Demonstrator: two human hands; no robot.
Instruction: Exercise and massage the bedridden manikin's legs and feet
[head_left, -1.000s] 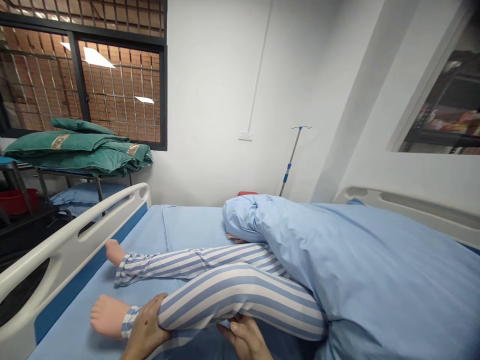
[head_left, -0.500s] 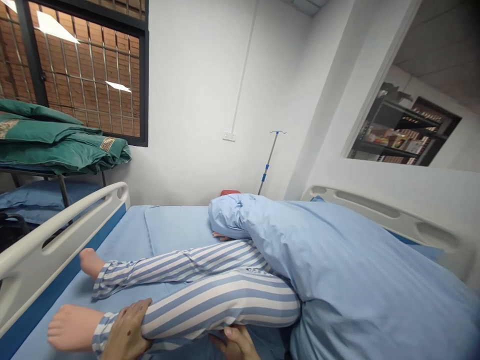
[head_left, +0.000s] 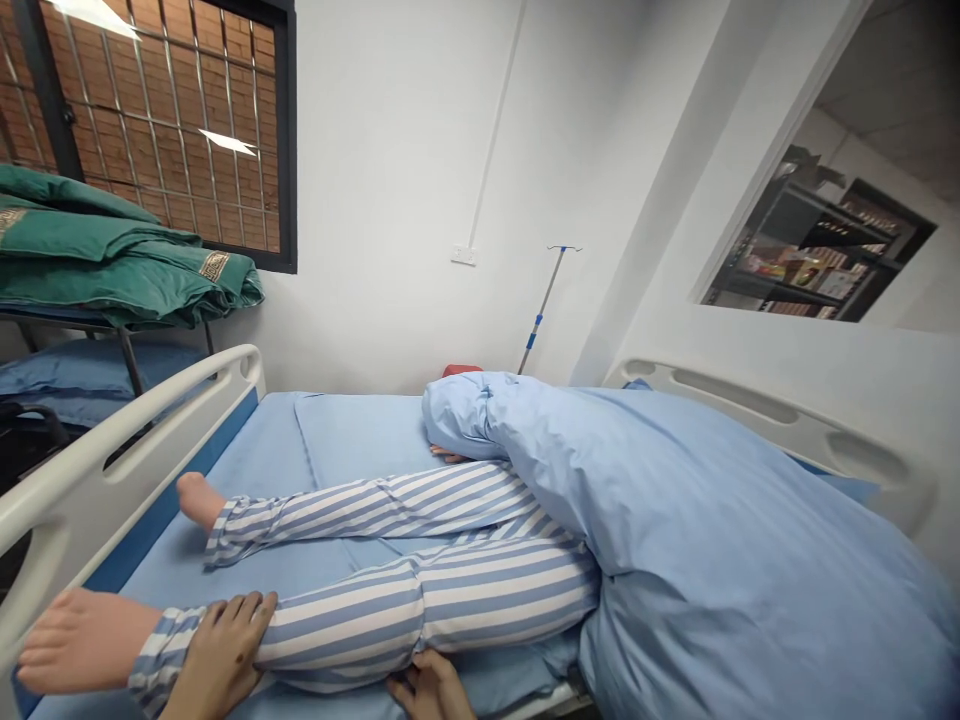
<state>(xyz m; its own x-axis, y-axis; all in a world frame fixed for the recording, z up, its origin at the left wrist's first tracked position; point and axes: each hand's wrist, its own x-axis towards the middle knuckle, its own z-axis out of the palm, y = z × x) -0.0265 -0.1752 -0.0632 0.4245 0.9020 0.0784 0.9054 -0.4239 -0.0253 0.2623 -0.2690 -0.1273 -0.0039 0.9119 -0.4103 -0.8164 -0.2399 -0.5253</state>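
Two legs in blue-and-white striped trousers lie on the bed, with smooth bare feet. My left hand [head_left: 221, 650] is wrapped over the lower shin of the near leg [head_left: 337, 625], just above its bare foot [head_left: 90, 640]. Under the knee of that same leg, my right hand [head_left: 431, 685] touches the trouser cloth, thumb against it and fingers curled; creases run down the cloth towards it. The far leg [head_left: 375, 510] rests straight beside it. A light blue quilt [head_left: 675, 520] covers the upper body, and some fingers [head_left: 448, 455] show from under its edge.
A cream footboard [head_left: 127, 420] bounds the bed on the left and a headboard [head_left: 750, 405] on the right. Behind stand an IV pole [head_left: 541, 310] and something red [head_left: 461, 370]. Green folded bedding [head_left: 127, 270] is piled by the barred window [head_left: 172, 130].
The near leg has straightened: its knee is lower and its foot has moved left towards the footboard. Both my hands have shifted left with it. The view has tilted slightly down.
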